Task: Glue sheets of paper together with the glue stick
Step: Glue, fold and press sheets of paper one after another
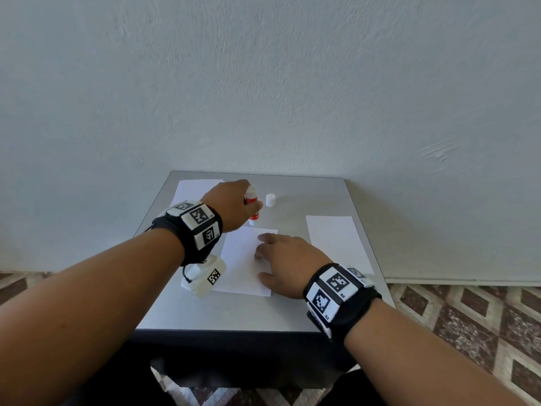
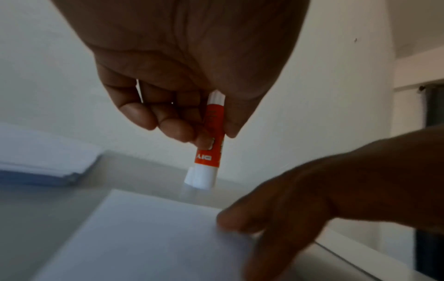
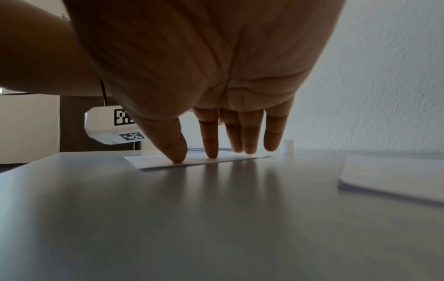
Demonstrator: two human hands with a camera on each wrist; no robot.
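Note:
My left hand (image 1: 234, 205) grips an orange-and-white glue stick (image 2: 208, 148) upright, its uncapped end pointing down just beyond the far edge of a white sheet (image 1: 243, 259) in the middle of the grey table (image 1: 240, 312). The stick (image 1: 251, 200) shows above and below my fist. My right hand (image 1: 281, 259) lies flat on that sheet's right side, fingers (image 3: 212, 136) straight and spread, tips pressing the paper (image 3: 199, 160). The white cap (image 1: 270, 200) stands on the table just right of the stick.
A stack of white sheets (image 1: 196, 189) lies at the table's far left, another stack (image 1: 336, 241) at the right. A white tagged block (image 1: 205, 278) hangs under my left wrist near the sheet's left edge. A wall stands right behind the table.

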